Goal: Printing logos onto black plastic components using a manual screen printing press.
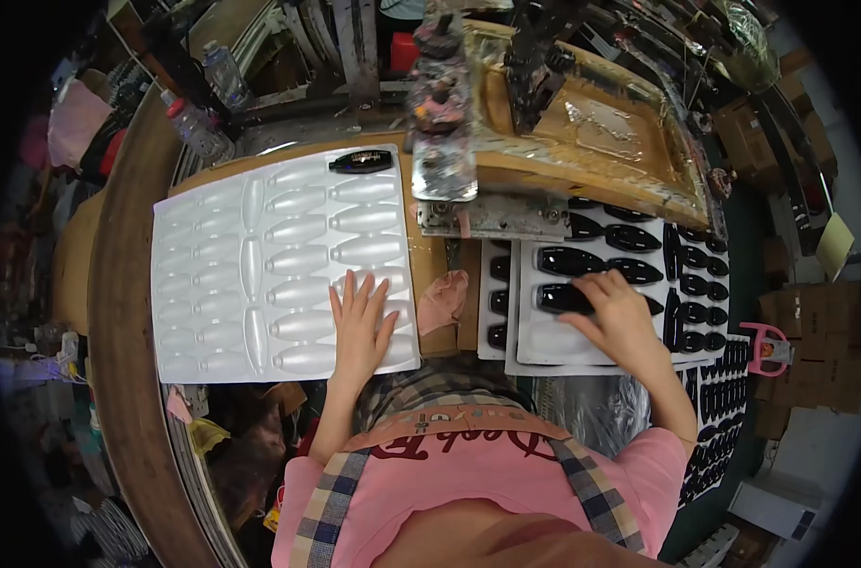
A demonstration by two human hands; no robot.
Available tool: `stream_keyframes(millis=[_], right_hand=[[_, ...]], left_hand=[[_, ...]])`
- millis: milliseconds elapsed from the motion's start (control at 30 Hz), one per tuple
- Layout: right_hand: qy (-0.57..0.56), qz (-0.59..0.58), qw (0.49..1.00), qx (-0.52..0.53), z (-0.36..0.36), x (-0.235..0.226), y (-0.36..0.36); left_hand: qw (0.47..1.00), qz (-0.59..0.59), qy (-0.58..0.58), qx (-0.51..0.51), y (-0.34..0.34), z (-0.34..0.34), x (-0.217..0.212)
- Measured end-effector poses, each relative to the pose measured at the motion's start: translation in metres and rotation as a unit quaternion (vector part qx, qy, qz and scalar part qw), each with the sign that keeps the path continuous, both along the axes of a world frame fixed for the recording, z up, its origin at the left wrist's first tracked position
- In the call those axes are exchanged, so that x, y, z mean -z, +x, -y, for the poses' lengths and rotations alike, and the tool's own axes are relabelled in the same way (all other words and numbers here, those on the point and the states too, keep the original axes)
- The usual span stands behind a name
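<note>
Left hand: the left hand [359,327] lies flat, fingers spread and released, palm down on the lower right corner of the white, thin-formed plastic blister tray with rows of empty boat-shaped pockets [260,275], left of centre in the frame; it grips nothing.
Right hand: the right hand [620,317] reaches to the right of centre, fingers curled down over a glossy black, elongated moulded plastic piece [561,298]; whether the fingers have closed on the piece or only touch it cannot be told.
Black piece, place: it sits in a second white pocketed tray [554,346], right of centre, beside other black pieces of the same shape [601,265] in the rows above it.
Black piece, handling: it looks small, light, stiff and smooth, so likely slippery; the shiny face would probably mark easily, so a pinch across its narrow sides seems the safest hold.
Empty tray, handling: it looks very light and flexible, apt to bow or slide if lifted by one corner; the flat palm seems suited to steadying it.
Lone piece: one black piece with a pale marking [360,162] rests in a pocket at the top right of the left tray, well apart from both hands.
Between the trays: a crumpled pinkish rag [442,298] lies on the brown wooden bench top [437,257].
Above: a worn printing press frame with brown taped boards [582,133] fills the upper middle.
Far right: more racks of small black parts [705,284].
</note>
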State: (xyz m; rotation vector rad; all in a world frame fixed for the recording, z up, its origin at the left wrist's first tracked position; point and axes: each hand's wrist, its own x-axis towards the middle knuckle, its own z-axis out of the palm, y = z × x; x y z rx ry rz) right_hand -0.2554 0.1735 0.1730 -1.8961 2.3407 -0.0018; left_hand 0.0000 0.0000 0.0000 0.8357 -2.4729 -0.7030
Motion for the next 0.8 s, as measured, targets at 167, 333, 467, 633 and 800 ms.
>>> stream_keyframes(millis=[167, 333, 467, 633, 800], right_hand=[[0.04, -0.008, 0.999, 0.019, -0.001, -0.008, -0.004], [-0.035, 0.158, 0.975, 0.151, -0.004, -0.018, -0.009], [-0.214, 0.183, 0.941, 0.188, -0.009, -0.027, -0.022], [-0.217, 0.222, 0.945, 0.098, -0.009, -0.028, -0.047], [-0.175, 0.226, 0.949, 0.135, 0.006, -0.019, -0.062]], left_hand=[[0.997, -0.065, 0.014, 0.026, -0.011, 0.003, -0.037], [0.989, -0.137, -0.053, 0.031, -0.012, 0.032, -0.075], [0.969, -0.229, -0.09, -0.009, -0.033, 0.063, -0.105], [0.968, -0.231, 0.084, 0.048, -0.082, 0.098, -0.104], [0.994, -0.077, 0.032, 0.072, -0.137, 0.126, -0.107]])
